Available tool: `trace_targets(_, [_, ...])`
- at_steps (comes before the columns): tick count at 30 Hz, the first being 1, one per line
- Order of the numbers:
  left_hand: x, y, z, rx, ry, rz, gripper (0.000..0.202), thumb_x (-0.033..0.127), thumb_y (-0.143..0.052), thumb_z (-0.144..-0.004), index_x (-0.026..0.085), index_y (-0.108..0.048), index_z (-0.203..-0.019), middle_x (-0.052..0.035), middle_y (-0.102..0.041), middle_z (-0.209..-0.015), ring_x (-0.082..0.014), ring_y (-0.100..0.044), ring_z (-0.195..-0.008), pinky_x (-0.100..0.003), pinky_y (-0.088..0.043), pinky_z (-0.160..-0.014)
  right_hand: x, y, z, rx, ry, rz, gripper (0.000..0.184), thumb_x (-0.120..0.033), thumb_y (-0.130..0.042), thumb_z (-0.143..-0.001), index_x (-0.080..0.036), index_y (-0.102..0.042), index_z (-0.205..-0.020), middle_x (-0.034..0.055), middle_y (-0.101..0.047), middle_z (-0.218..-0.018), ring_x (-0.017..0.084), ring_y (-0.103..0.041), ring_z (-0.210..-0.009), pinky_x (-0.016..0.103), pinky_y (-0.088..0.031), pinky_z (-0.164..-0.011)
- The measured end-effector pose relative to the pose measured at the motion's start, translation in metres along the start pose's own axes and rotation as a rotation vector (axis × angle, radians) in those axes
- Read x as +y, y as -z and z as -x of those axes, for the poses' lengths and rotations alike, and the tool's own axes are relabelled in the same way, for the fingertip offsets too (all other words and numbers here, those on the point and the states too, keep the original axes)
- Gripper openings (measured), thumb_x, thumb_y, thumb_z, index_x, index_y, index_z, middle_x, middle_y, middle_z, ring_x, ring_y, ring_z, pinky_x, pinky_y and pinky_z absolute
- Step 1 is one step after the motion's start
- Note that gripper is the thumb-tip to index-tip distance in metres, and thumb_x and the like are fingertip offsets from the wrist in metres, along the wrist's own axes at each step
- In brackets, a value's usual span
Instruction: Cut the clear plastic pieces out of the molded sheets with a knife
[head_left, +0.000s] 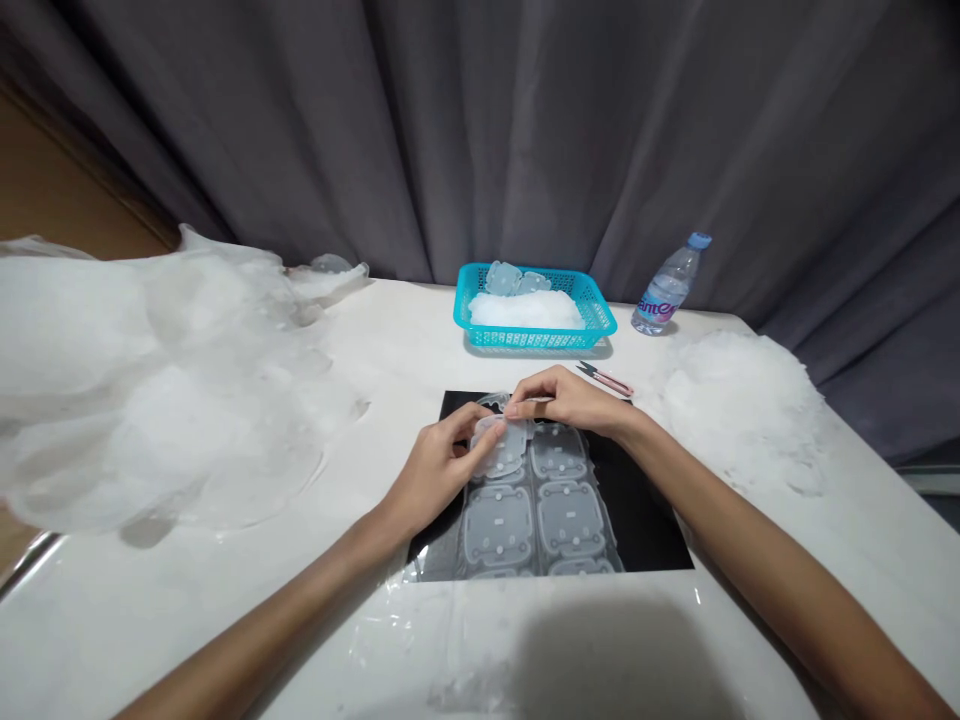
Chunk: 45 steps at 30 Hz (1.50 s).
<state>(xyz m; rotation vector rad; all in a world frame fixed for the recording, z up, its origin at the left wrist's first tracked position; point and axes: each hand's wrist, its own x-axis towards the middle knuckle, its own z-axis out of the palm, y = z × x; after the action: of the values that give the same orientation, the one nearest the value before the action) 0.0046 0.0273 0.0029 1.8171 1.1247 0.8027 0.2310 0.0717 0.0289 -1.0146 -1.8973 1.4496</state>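
A clear plastic sheet of moulded rounded-square pieces [534, 512] lies on a black mat [645, 520] in the middle of the white table. My left hand [439, 468] pinches the upper left piece of the sheet [501, 452], thumb and fingers closed on its edge. My right hand [564, 400] is closed on the same piece from the far side, fingers pressed along the sheet's top edge. Both hands meet at that corner.
A turquoise basket [600, 318] with white plastic bits stands behind the mat. Small pink snips [609, 380] lie beside my right hand. A water bottle [667, 288] stands at the back right. Heaps of clear plastic lie at left [150, 390] and right [739, 405].
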Motion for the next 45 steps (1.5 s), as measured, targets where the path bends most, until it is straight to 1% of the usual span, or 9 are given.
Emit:
trace_targets(4, [-0.001,0.001,0.004,-0.027,-0.162,-0.199,0.026,0.042,-0.051,-0.107,0.021,-0.065,-0.099,0.0011,-0.062,-0.076,-0.0148,-0.056,-0.065,-0.027,-0.045,-0.063,0.003,0.001,0.0,0.072,0.0,0.18,0.026,-0.037,-0.069,-0.09,-0.014,-0.078,-0.082,0.0033,-0.073,-0.076,0.014,-0.061,-0.071,0.027,-0.045,-0.068])
trace_targets(9, [0.003,-0.012,0.016,-0.077,-0.475,-0.483,0.025,0.022,-0.041,-0.107,0.021,-0.066,-0.106,-0.0075,-0.069,-0.091,-0.0232,-0.068,-0.085,-0.035,-0.052,-0.076,0.021,-0.005,-0.015,0.384,-0.1,0.59,0.017,-0.018,-0.058,-0.095,-0.015,-0.074,-0.088,0.0106,-0.075,-0.093,0.022,-0.066,-0.088,0.032,-0.044,-0.078])
trace_targets(16, [0.002,-0.003,0.009,-0.001,-0.164,-0.14,0.021,0.039,-0.049,-0.109,0.023,-0.063,-0.108,-0.0019,-0.071,-0.093,-0.0165,-0.066,-0.079,-0.028,-0.051,-0.074,0.007,0.026,-0.002,0.421,0.006,0.659,0.02,-0.029,-0.066,-0.098,-0.016,-0.071,-0.113,0.0121,-0.072,-0.116,0.024,-0.061,-0.108,0.034,-0.043,-0.094])
trace_targets(20, [-0.006,0.006,0.004,0.009,-0.141,-0.056,0.022,0.04,-0.054,-0.107,0.024,-0.068,-0.11,-0.0019,-0.075,-0.1,-0.0162,-0.069,-0.086,-0.027,-0.053,-0.079,-0.016,0.032,0.024,0.088,0.122,0.387,0.03,-0.04,-0.069,-0.097,-0.019,-0.074,-0.118,0.0063,-0.076,-0.109,0.018,-0.06,-0.09,0.03,-0.044,-0.08])
trace_targets(23, [-0.005,0.006,0.007,0.001,-0.178,-0.063,0.023,0.039,-0.055,-0.107,0.025,-0.072,-0.114,-0.0029,-0.078,-0.104,-0.0176,-0.072,-0.09,-0.028,-0.056,-0.083,-0.025,0.023,0.033,-0.033,0.139,0.261,0.031,-0.044,-0.08,-0.089,-0.019,-0.078,-0.106,0.0042,-0.076,-0.096,0.016,-0.056,-0.08,0.029,-0.044,-0.074])
trace_targets(27, [-0.002,0.006,0.011,0.027,-0.22,-0.058,0.025,0.036,-0.056,-0.106,0.025,-0.074,-0.119,-0.0053,-0.08,-0.11,-0.0201,-0.075,-0.096,-0.03,-0.059,-0.085,-0.029,0.015,0.032,-0.006,0.182,0.219,0.03,-0.049,-0.078,-0.089,-0.019,-0.079,-0.09,0.0037,-0.073,-0.086,0.015,-0.054,-0.073,0.03,-0.043,-0.069])
trace_targets(33, [-0.002,0.005,0.012,0.06,-0.226,-0.03,0.021,0.033,-0.059,-0.105,0.027,-0.075,-0.117,-0.0028,-0.08,-0.106,-0.0171,-0.074,-0.092,-0.027,-0.058,-0.082,-0.034,0.017,0.034,-0.005,0.21,0.254,0.026,-0.045,-0.076,-0.092,-0.019,-0.078,-0.091,0.004,-0.073,-0.089,0.016,-0.057,-0.076,0.03,-0.046,-0.071])
trace_targets(39, [0.0,0.002,0.009,0.125,-0.1,0.087,0.019,0.04,-0.066,-0.101,0.023,-0.075,-0.101,-0.0005,-0.074,-0.091,-0.013,-0.065,-0.074,-0.024,-0.049,-0.065,-0.031,0.013,0.034,-0.016,0.143,0.127,0.018,-0.037,-0.07,-0.097,-0.019,-0.071,-0.1,0.0005,-0.073,-0.079,0.014,-0.065,-0.068,0.027,-0.048,-0.065])
trace_targets(45, [0.003,-0.004,0.002,0.125,-0.022,0.332,0.024,0.043,-0.071,-0.097,0.02,-0.072,-0.093,-0.001,-0.071,-0.083,-0.0131,-0.064,-0.072,-0.023,-0.05,-0.065,-0.034,0.01,0.032,-0.014,0.067,0.021,0.022,-0.039,-0.076,-0.09,-0.019,-0.069,-0.096,-0.0012,-0.071,-0.072,0.011,-0.059,-0.057,0.025,-0.045,-0.056])
